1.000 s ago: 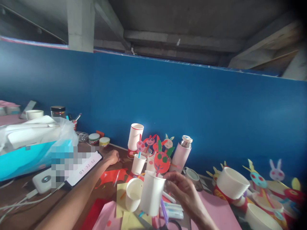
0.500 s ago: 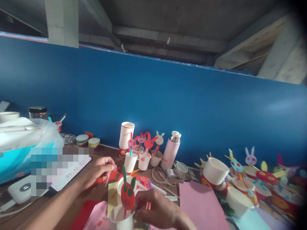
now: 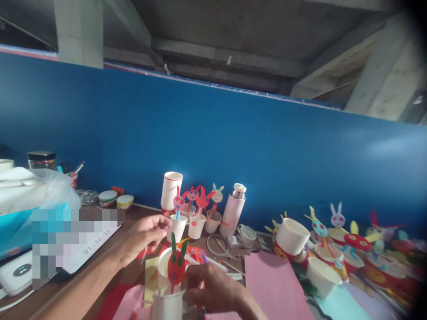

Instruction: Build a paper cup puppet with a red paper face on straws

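In the lower middle, my right hand (image 3: pixel 216 286) is closed at the rim of a white paper cup (image 3: pixel 167 306). Out of that cup stands a red oval paper face (image 3: pixel 176 268) with green ears and green eyes, on a thin stick. My left hand (image 3: pixel 151 235) has its thumb and fingers pinched together beside a standing paper cup (image 3: pixel 178 227) that holds a pink rabbit face (image 3: pixel 179 202). Anything between those fingertips is too small to make out. Red paper scraps (image 3: pixel 196 253) lie beyond the cup in my right hand.
A pink thermos (image 3: pixel 232 209) and stacked cups (image 3: pixel 171 191) stand along the blue partition. Pink paper sheets (image 3: pixel 273 284) lie to the right, near several cups with paper animals (image 3: pixel 353 246). A timer screen (image 3: pixel 96 242) and a power bank (image 3: pixel 22 271) are at left.
My left hand has moved right and slightly up toward the standing cups. My right hand stays at the cup with the red face. The view has turned slightly right.
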